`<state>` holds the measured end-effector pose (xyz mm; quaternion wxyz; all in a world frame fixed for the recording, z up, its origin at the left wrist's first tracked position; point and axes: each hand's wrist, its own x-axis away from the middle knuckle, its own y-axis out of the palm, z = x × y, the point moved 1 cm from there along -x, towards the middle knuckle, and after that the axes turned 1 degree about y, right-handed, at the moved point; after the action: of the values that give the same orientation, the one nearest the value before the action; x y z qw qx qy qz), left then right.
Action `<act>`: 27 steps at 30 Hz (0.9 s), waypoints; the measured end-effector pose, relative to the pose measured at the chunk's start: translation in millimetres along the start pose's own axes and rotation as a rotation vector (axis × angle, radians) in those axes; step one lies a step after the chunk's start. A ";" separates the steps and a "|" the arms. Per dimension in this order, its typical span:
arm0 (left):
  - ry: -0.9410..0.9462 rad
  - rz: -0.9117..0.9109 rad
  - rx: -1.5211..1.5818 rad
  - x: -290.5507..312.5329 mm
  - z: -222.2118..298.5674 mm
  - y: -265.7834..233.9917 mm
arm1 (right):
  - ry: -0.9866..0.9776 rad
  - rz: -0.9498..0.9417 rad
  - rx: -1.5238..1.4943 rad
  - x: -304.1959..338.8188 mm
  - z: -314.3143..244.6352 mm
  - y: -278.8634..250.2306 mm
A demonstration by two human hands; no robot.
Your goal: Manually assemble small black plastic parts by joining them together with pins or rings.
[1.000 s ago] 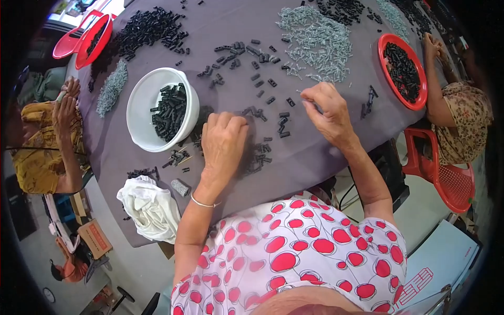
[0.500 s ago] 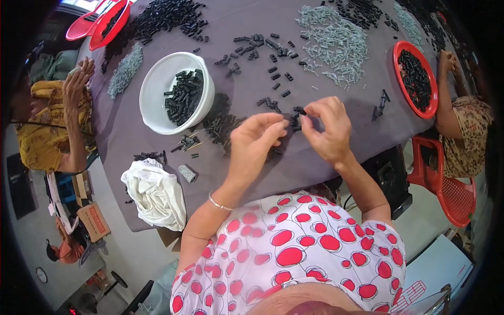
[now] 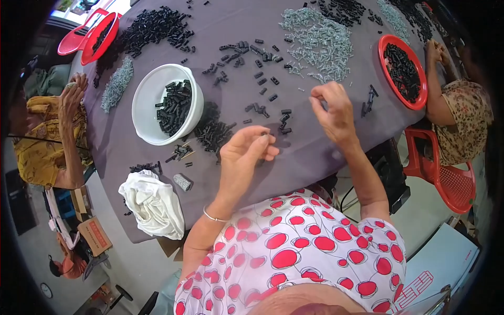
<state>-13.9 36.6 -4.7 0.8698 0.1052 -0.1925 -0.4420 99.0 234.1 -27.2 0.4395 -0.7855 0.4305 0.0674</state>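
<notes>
White crumpled cloth [image 3: 152,206] lies on the grey-covered tabletop [image 3: 304,157]; beyond, left hand [image 3: 242,157] and right hand [image 3: 336,115] curl inward — I cannot tell whether either grip holds anything — near small black plastic pieces [image 3: 285,130]; silvery metal bits [image 3: 321,47] lie farther.

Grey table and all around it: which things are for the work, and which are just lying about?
Likely for the work:
black pieces
silvery bits
white bowl, with black pieces inside

Probably just lying about:
white cloth on the table
brown cardboard box
pale blue box
</notes>
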 end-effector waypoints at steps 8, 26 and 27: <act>-0.115 0.065 -0.029 8.6 -0.1 -5.5 | -0.052 -0.089 0.228 -10.3 18.2 27.2; -0.004 0.022 -0.049 21.3 2.9 -2.2 | -0.315 -0.383 -0.395 8.2 -79.5 -19.0; -0.001 0.023 -0.051 22.4 2.4 -2.5 | -0.315 -0.384 -0.397 9.5 -79.8 -18.0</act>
<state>-4.7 17.0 2.0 0.8771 0.0807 -0.1828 -0.4368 96.4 172.9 27.8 0.3436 -0.9027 0.1794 0.1868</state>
